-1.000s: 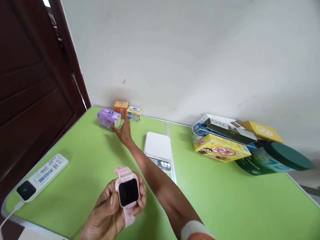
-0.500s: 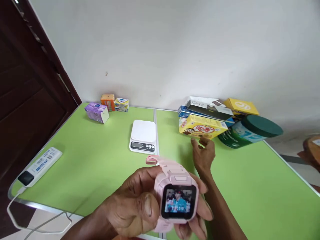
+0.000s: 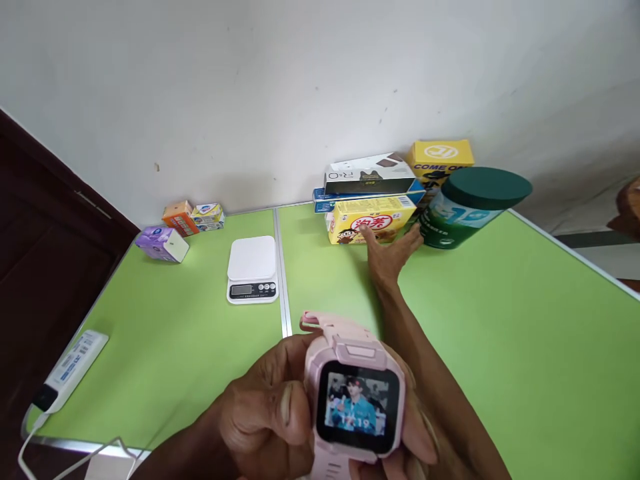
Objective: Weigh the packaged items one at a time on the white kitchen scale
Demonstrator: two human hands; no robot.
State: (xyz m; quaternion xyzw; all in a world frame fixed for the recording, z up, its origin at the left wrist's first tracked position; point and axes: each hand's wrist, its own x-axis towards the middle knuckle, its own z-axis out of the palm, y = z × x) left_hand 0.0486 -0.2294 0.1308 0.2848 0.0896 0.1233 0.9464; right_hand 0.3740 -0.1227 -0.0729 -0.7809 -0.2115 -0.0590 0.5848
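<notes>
Head view shows the pink watch (image 3: 357, 408), strap (image 3: 329, 466) cropped below.

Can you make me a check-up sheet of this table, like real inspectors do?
Surface: green tabletop with a metal strip running just right of the white kitchen scale.
Job's things: pink smartwatch, screen lit with a picture; yellow carton; green tub.
Clutter: black-and-white box over a blue box, behind the yellow carton; "COME ON" box; purple package, orange box and yellow-and-white box at far left; white power bank nearer.
Hands: left hand grips the smartwatch; right hand spread open by the yellow carton and green tub, contact hard to tell.
Cables: white cable at the power bank's near end.
Surroundings: pale wall behind; dark door left.
</notes>
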